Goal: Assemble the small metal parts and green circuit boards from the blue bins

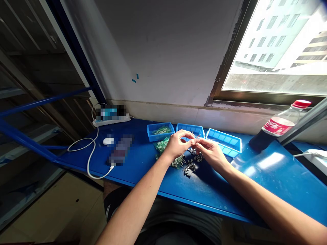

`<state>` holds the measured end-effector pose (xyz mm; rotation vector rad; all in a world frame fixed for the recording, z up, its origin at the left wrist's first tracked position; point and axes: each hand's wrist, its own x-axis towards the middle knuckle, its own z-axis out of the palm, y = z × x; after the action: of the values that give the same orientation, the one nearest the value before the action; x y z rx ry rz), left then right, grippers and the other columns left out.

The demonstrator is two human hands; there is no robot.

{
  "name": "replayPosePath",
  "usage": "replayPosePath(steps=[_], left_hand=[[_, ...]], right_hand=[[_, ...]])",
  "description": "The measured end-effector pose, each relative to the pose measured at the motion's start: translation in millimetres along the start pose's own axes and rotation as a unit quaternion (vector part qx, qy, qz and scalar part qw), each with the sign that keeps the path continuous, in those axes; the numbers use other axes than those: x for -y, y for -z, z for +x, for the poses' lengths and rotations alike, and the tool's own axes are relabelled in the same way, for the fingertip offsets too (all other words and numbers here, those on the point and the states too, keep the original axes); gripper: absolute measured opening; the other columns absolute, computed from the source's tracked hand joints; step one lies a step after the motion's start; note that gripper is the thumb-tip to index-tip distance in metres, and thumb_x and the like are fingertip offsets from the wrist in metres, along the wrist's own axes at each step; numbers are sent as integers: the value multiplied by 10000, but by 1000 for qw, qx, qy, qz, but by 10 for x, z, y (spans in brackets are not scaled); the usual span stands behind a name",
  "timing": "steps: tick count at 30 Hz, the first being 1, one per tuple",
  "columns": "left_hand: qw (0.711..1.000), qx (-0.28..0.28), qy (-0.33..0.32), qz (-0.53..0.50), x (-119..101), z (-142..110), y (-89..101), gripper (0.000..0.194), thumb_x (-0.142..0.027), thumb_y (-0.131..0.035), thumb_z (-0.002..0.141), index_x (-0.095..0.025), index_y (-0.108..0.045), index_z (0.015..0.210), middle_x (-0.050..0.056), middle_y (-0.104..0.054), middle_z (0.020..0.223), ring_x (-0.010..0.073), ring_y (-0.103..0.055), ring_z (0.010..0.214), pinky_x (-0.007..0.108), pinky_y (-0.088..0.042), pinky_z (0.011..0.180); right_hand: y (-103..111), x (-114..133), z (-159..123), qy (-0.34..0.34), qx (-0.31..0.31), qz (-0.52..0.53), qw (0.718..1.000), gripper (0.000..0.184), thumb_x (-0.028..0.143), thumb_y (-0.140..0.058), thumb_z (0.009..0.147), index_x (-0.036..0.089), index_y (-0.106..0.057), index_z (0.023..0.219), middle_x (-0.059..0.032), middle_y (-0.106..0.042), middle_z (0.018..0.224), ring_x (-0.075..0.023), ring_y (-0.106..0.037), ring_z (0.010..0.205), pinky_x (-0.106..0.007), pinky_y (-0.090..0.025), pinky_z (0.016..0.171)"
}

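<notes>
My left hand (177, 143) and my right hand (211, 152) meet above the blue table (143, 170), fingertips pinched together on a small part with thin metal leads (194, 139). Which hand bears it I cannot tell exactly; both touch it. Under the hands lies a heap of small dark cylindrical parts (192, 163) and a pile of small green boards (163, 145). Behind the hands stand three shallow blue trays: the left tray (153, 131) holds green boards, the middle tray (196, 129) is partly hidden by my fingers, the right tray (228, 139) lies tilted.
A cola bottle (277, 127) with a red cap leans at the right by the window sill. A white power strip (112, 119), a white cable (89, 149), a small white object (108, 140) and a blurred dark device (120, 149) lie on the table's left.
</notes>
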<state>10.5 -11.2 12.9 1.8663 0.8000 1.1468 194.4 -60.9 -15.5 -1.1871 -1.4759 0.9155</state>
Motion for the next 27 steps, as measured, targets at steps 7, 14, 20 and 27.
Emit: replayPosePath(steps=[7,14,20,27], left_hand=[[971,46,-123,201,61,-34,-1,224,-297,-651,1012,-194,-784,1160,114,-796,1188,280,-720,1156,458,-568,1055],[932,178,-161,272,130,-79,-35,373,-472,-810,886,-248,-822,1184,112,-793,1251,340,-735,1155,475,-589,1020],[928,179,-123,304,117,-59,-16,219,-270,-690,967,-237,-842,1121,64,-822,1157,254,-768,1056,381,-599,979],[927,171,-75,325,107,-60,9,230,-225,-684,941,-201,-851,1096,69,-835,1085,236,-779,994,332,-618,889]], right_hand=[[71,-99,91,-42,-107,160,980,352,591,-726,934,271,-707,1079,-27,-708,851,-212,-635,718,-286,-417,512],[134,-113,104,-89,-122,195,969,400,614,-770,888,251,-736,1052,10,-627,677,-152,-486,529,-256,-267,415],[66,-39,61,-94,-103,211,967,379,582,-805,874,242,-768,1038,20,-611,704,-120,-478,557,-235,-311,448],[48,-28,52,-95,-85,198,972,363,585,-799,883,252,-778,1025,17,-606,709,-128,-491,581,-243,-347,482]])
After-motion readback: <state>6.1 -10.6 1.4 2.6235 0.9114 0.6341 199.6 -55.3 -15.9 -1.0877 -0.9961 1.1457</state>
